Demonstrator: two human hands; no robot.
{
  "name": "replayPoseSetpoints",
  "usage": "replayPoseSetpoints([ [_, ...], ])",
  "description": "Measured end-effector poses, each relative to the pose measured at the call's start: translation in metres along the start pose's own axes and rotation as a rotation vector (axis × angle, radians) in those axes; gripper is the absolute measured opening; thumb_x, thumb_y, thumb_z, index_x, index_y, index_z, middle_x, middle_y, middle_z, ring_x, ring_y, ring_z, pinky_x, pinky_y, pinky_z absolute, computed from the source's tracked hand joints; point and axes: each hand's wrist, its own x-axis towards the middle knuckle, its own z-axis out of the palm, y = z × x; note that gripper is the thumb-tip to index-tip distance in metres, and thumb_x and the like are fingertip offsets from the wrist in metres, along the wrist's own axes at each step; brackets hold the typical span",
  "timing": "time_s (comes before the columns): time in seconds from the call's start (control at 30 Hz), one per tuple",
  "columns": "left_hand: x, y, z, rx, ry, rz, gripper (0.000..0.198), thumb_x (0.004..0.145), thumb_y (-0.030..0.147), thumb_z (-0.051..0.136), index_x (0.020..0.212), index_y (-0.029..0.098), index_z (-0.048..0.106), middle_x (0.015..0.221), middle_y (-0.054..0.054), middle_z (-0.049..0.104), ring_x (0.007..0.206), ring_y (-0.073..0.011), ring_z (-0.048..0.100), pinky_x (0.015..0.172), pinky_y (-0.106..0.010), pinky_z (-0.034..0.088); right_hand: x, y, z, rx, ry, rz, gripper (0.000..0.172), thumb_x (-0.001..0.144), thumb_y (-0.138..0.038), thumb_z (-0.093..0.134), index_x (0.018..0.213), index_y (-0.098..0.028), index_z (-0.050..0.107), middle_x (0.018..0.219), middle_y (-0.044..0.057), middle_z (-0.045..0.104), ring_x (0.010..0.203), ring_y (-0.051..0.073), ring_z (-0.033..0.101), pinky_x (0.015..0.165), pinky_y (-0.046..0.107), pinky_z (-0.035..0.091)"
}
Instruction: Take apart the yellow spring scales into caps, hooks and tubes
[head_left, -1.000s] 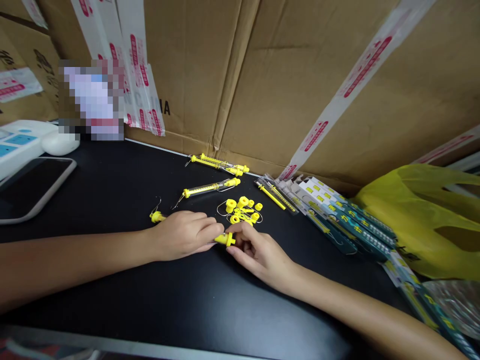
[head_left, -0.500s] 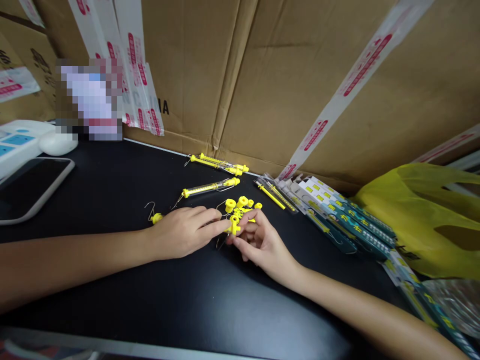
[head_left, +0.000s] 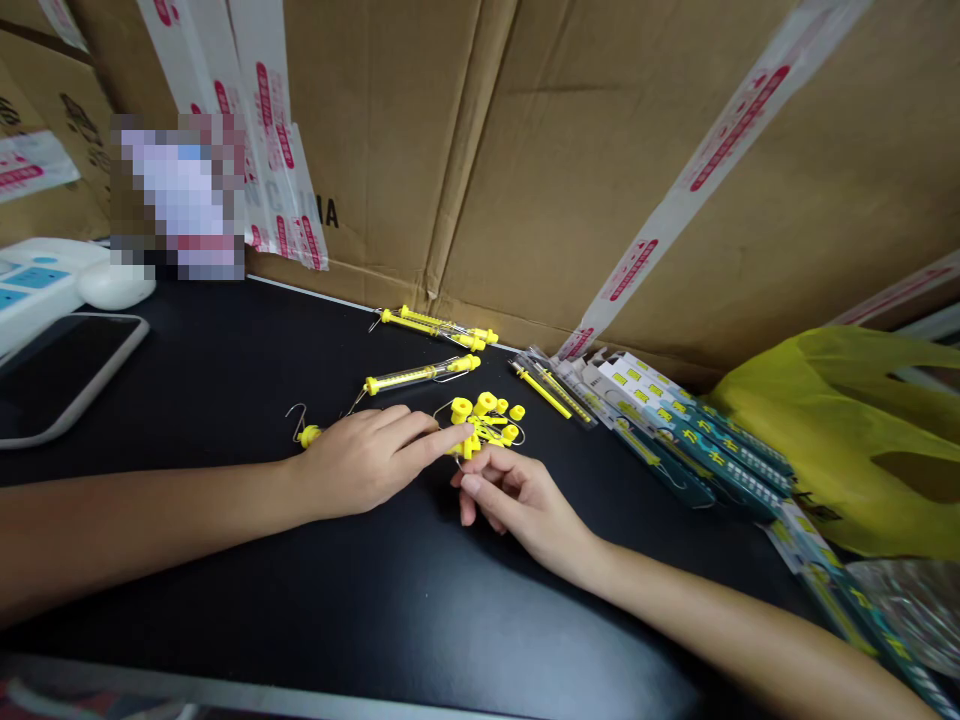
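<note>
My left hand [head_left: 379,458] is wrapped over a tubular spring scale lying along its palm. The scale's yellow cap and wire hook [head_left: 304,432] stick out on the hand's left side; most of its tube is hidden. My right hand [head_left: 517,490] is closed in a pinch at the scale's other end, thumb and index finger on a small metal wire just below a yellow end piece. Right behind the fingertips lies a pile of loose yellow plastic caps [head_left: 487,403] and wire hooks. A finished-looking spring scale [head_left: 420,376] with a clear tube lies beyond my left hand.
Two more spring scales [head_left: 435,328] lie by the cardboard box [head_left: 600,150]. Clear tubes with yellow rods [head_left: 551,390] and packaged scales [head_left: 675,430] line the right, beside a yellow plastic bag [head_left: 840,440]. A phone [head_left: 67,375] and a white power strip [head_left: 45,280] are at left.
My right hand has moved slightly down, its index finger leaving the yellow end piece, so more of the pile shows. The left hand has shifted slightly left, its index finger now higher.
</note>
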Motion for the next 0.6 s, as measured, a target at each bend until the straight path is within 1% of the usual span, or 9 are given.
replayPoseSetpoints([
  [0.03, 0.0005, 0.0002, -0.0004, 0.014, -0.007, 0.007, 0.04, 0.094, 0.02, 0.04, 0.133, 0.019, 0.037, 0.099, -0.003, 0.061, 0.082, -0.0152, 0.056, 0.069, -0.026, 0.045, -0.0016, -0.0002, -0.0004, -0.144, 0.026, -0.067, 0.018, 0.09, -0.034, 0.05, 0.085, -0.017, 0.055, 0.059, -0.002, 0.058, 0.047, 0.008, 0.05, 0.049, 0.02, 0.044],
  [0.1, 0.0014, 0.0007, -0.0013, 0.051, -0.012, 0.029, 0.038, 0.095, 0.025, 0.04, 0.132, 0.018, 0.038, 0.088, -0.002, 0.061, 0.075, -0.0144, 0.054, 0.064, -0.026, 0.043, -0.0047, -0.0003, -0.0014, -0.429, 0.063, -0.224, 0.015, 0.091, -0.029, 0.049, 0.087, -0.018, 0.059, 0.062, -0.001, 0.061, 0.055, 0.01, 0.056, 0.057, 0.022, 0.046],
  [0.2, 0.002, 0.0015, -0.0024, 0.094, 0.019, 0.059, 0.035, 0.095, 0.03, 0.04, 0.128, 0.018, 0.043, 0.077, 0.0, 0.058, 0.067, -0.0133, 0.052, 0.057, -0.025, 0.038, -0.0077, 0.0, -0.0025, -0.76, 0.058, -0.428, 0.015, 0.092, -0.024, 0.045, 0.089, -0.018, 0.059, 0.071, 0.003, 0.066, 0.061, 0.012, 0.061, 0.059, 0.023, 0.046],
  [0.27, 0.0016, 0.0021, -0.0024, 0.104, 0.048, 0.071, 0.033, 0.095, 0.033, 0.04, 0.122, 0.017, 0.047, 0.075, 0.001, 0.058, 0.066, -0.0132, 0.052, 0.055, -0.025, 0.036, -0.0082, -0.0001, -0.0026, -0.915, 0.051, -0.517, 0.017, 0.093, -0.022, 0.043, 0.087, -0.018, 0.059, 0.069, 0.003, 0.066, 0.059, 0.013, 0.059, 0.057, 0.024, 0.044],
  [0.4, -0.0003, 0.0032, -0.0013, 0.114, 0.049, 0.077, 0.03, 0.095, 0.035, 0.037, 0.116, 0.017, 0.05, 0.074, 0.001, 0.058, 0.064, -0.0138, 0.052, 0.053, -0.027, 0.034, -0.0073, -0.0013, -0.0025, -1.124, 0.049, -0.654, 0.019, 0.093, -0.02, 0.042, 0.086, -0.016, 0.06, 0.059, 0.001, 0.06, 0.05, 0.011, 0.052, 0.05, 0.024, 0.039],
  [0.5, -0.0015, 0.0038, -0.0006, 0.128, 0.024, 0.065, 0.03, 0.095, 0.035, 0.037, 0.118, 0.018, 0.048, 0.073, 0.002, 0.058, 0.063, -0.0146, 0.052, 0.052, -0.028, 0.034, -0.0064, -0.0015, -0.0031, -1.175, 0.047, -0.724, 0.017, 0.093, -0.019, 0.044, 0.087, -0.015, 0.06, 0.057, 0.0, 0.058, 0.048, 0.011, 0.05, 0.048, 0.025, 0.035],
  [0.6, -0.0018, 0.0042, -0.0002, 0.136, 0.022, 0.074, 0.03, 0.095, 0.033, 0.036, 0.118, 0.017, 0.047, 0.074, 0.001, 0.058, 0.064, -0.0148, 0.052, 0.052, -0.027, 0.034, -0.0052, 0.0003, -0.0053, -1.178, 0.039, -0.743, 0.017, 0.093, -0.018, 0.044, 0.088, -0.016, 0.06, 0.056, -0.001, 0.056, 0.048, 0.011, 0.049, 0.047, 0.026, 0.034],
])
